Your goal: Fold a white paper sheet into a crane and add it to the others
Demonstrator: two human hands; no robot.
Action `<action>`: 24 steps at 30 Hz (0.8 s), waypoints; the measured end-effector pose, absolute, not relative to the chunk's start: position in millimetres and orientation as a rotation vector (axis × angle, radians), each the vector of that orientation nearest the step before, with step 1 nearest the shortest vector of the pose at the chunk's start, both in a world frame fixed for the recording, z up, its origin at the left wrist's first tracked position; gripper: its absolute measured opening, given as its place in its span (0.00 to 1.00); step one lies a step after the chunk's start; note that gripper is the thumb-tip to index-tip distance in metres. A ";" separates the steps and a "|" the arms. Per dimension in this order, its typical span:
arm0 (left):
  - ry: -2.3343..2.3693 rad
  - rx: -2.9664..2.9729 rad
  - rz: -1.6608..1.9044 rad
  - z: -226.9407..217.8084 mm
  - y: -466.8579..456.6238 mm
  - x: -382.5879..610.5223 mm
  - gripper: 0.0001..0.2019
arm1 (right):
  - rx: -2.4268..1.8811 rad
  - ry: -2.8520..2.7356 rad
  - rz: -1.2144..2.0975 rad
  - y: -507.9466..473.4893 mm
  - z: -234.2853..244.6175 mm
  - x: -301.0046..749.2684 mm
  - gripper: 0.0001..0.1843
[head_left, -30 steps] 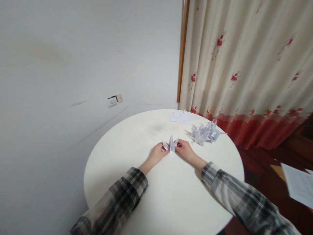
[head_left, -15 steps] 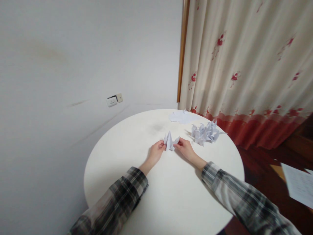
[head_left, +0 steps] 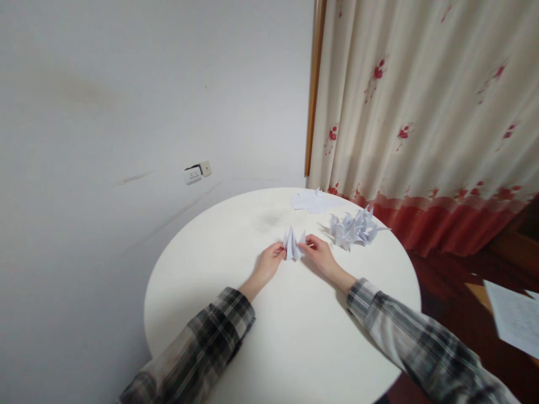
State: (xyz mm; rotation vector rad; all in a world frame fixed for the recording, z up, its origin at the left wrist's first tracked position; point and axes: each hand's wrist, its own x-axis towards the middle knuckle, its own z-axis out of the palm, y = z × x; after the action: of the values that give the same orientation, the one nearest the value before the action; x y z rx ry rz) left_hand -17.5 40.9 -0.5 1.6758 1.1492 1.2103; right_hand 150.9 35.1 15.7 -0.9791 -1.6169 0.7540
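Observation:
A small folded white paper figure (head_left: 292, 244) stands on the round white table (head_left: 236, 314), held between both hands. My left hand (head_left: 269, 264) pinches its left side with closed fingers. My right hand (head_left: 319, 253) pinches its right flap in the same way. Both forearms in plaid sleeves reach in from the lower edge of the view.
A pile of several folded white paper figures (head_left: 352, 227) lies just right of my hands. Flat white paper sheets (head_left: 312, 201) rest at the table's far edge. Behind hang a flowered curtain (head_left: 421, 112) and a grey wall with a socket (head_left: 193, 174). Printed paper (head_left: 511, 320) lies at the right.
Both hands shifted slightly up the table with the paper figure, and its flaps have been drawn closer together into a narrower, more upright shape.

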 end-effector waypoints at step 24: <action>1.088 1.702 1.264 15.3 24.6 -11.4 0.11 | -0.897 -1.731 0.689 21.9 29.7 150.1 0.10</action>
State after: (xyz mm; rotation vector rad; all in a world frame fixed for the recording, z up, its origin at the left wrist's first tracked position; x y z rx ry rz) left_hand -11.4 24.6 15.3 1.7020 1.0879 1.2642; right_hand 150.1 21.9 29.7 -0.8974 -1.7307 0.6895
